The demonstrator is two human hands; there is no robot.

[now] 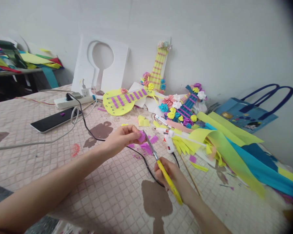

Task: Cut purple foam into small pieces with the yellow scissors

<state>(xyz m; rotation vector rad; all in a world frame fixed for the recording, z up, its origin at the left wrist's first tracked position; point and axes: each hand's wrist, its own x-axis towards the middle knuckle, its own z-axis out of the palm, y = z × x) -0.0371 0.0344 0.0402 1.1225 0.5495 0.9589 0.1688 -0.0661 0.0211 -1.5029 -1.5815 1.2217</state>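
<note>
Between its thumb and fingers, my left hand [124, 138] pinches a small purple piece of crepe paper [142, 136]. My right hand [169, 174] is closed round the yellow handle of a pair of scissors [158, 159]. The scissor blades point up and away, with their tips at the edge of the purple piece; whether they touch it I cannot tell. Several loose purple scraps [147, 149] lie on the table just behind the hands. A white glue gun [169, 143] rests to the right of the blades.
A yellow guitar cutout [119, 107] with purple strips lies at the back. Paper flowers [177, 105] sit beside it. Crepe strips [224, 149] and a blue bag [246, 113] are on the right. A power strip [73, 101], a tablet-like device [56, 119] and a black cord [88, 128] lie left.
</note>
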